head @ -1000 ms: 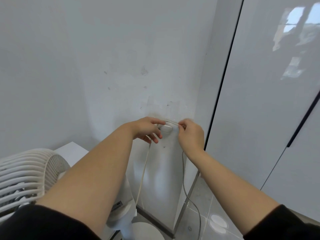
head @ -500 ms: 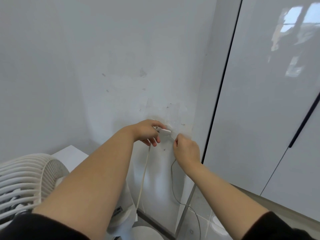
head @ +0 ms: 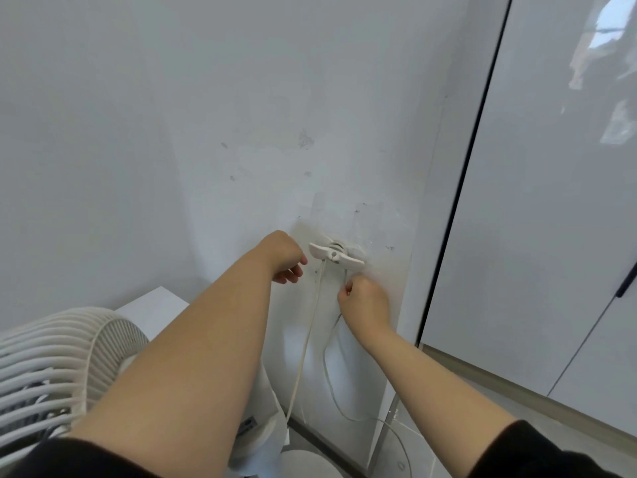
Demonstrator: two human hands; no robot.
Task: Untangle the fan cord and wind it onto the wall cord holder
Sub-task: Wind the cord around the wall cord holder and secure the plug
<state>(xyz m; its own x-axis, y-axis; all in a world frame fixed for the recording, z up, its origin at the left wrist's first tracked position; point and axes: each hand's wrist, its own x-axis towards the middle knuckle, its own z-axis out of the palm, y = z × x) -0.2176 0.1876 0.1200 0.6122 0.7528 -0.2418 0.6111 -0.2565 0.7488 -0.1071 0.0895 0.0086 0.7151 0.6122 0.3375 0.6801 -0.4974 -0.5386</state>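
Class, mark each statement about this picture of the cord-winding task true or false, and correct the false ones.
1. The right hand grips the cord just below the cord holder. True.
2. The left hand is clamped round the cord holder. False: it is beside the holder, on its left, with fingers loosely curled and not touching it.
3. The fan is at the lower left of the view. True.
4. The cord holder lies on the floor. False: it is fixed to the wall.
5. A strand of cord hangs from the holder down toward the base of the fan. True.
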